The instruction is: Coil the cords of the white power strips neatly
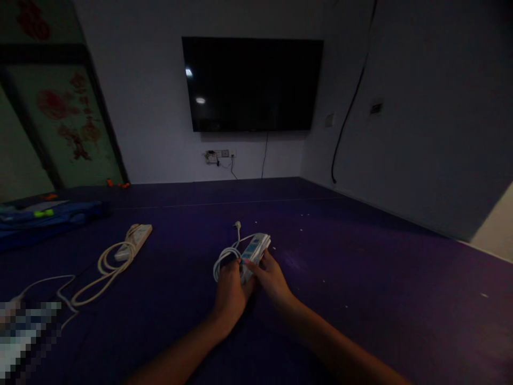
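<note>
A white power strip point(256, 249) with its coiled white cord point(223, 258) lies on the dark purple floor mat point(360, 278) in front of me. My left hand point(230, 291) is closed around the strip's near end and the cord. My right hand point(270, 277) rests on the strip's right side, fingers curled onto its top face. The strip's plug point(238, 225) sticks up just beyond the coil.
A second white power strip point(134, 240) with a looped cable point(100, 272) lies to the left. A blue bundle point(44, 219) sits at the far left. A dark wall-mounted television point(252, 83) hangs ahead, a wall socket point(218, 155) below it.
</note>
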`<state>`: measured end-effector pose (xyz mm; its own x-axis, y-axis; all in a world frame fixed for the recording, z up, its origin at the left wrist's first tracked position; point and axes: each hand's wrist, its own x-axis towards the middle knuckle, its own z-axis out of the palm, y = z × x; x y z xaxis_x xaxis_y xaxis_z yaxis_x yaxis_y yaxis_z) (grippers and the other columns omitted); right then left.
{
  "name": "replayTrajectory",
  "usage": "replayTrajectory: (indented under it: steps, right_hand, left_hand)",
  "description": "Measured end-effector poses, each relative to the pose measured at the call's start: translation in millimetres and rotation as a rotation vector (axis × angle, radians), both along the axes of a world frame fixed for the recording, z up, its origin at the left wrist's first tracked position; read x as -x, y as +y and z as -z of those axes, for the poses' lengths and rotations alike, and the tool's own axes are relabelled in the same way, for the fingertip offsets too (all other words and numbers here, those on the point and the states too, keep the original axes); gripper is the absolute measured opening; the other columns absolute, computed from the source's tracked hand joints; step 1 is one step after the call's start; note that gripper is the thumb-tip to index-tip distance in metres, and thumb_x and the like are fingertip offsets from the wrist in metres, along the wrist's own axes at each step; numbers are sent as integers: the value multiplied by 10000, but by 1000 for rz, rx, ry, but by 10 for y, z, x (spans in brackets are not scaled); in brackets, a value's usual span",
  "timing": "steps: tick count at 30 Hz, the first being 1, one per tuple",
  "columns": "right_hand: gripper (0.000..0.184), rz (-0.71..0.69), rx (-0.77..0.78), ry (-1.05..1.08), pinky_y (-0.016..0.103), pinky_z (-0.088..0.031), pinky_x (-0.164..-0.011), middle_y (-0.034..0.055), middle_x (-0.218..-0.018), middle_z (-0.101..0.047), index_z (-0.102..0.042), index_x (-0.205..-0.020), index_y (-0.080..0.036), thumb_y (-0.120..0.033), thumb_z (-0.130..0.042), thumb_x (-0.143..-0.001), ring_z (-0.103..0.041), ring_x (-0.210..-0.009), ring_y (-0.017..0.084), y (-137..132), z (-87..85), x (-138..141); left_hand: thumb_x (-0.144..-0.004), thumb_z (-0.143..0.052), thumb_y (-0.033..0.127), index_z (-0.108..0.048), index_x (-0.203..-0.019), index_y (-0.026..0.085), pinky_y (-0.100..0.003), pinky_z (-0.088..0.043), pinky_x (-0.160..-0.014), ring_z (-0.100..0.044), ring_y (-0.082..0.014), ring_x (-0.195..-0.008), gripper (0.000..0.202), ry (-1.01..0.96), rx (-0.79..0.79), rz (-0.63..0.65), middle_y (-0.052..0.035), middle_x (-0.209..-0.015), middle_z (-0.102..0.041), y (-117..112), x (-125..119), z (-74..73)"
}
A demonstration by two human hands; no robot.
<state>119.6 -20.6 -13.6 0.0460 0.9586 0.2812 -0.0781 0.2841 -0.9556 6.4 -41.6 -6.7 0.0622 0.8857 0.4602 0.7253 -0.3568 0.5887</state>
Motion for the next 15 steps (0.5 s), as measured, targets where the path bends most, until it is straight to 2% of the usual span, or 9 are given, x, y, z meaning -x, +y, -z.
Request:
replayTrajectory:
  steps: [3, 6, 10, 12, 15]
  right_hand:
    - [414, 7, 30, 5, 344, -503, -802, 66, -972, -663, -502, -1066, -190, -263, -622, -676, -633, -883, 218, 17, 45, -15]
    - [405, -22, 76, 23, 325, -515, -744, 53, -910, -673, -518, -1035, -178, -194, -595, -638, -642, -816, 210, 46, 37, -61]
    - [389, -72, 98, 36, 313, -521, -709, 29, -857, -689, -551, -1002, -175, -163, -550, -613, -650, -755, 199, 87, -19, -128]
    - [360, -102, 105, 40, 309, -521, -700, 30, -841, -697, -573, -962, -168, -149, -530, -605, -655, -738, 196, 110, -37, -160]
    - [360, -90, 130, -8, 312, -522, -673, 38, -811, -704, -599, -950, -153, -134, -498, -604, -660, -702, 195, 158, -32, -213]
  left_hand:
    - [-724, -597, 327, -572, -1129, 117, -407, -464, -845, -588, -288, -1006, 458, 20, -21, 23, -167, -1052, -644, -49, 16, 46]
    - [-680, -651, 427, -580, -1128, 149, -410, -467, -848, -586, -285, -995, 532, 27, -39, 104, -144, -1058, -646, -92, 66, 23]
    - [-754, -572, 467, -635, -1016, 181, -374, -477, -810, -598, -245, -919, 393, 37, -80, 178, -107, -961, -663, -84, 191, -37]
    - [-802, -522, 421, -644, -971, 193, -374, -463, -839, -585, -232, -933, 310, 17, -156, 141, -92, -949, -659, -31, 267, -48]
    - [-813, -510, 331, -623, -1017, 203, -406, -420, -911, -541, -240, -1019, 265, -4, -282, -5, -87, -1029, -635, 89, 378, -26]
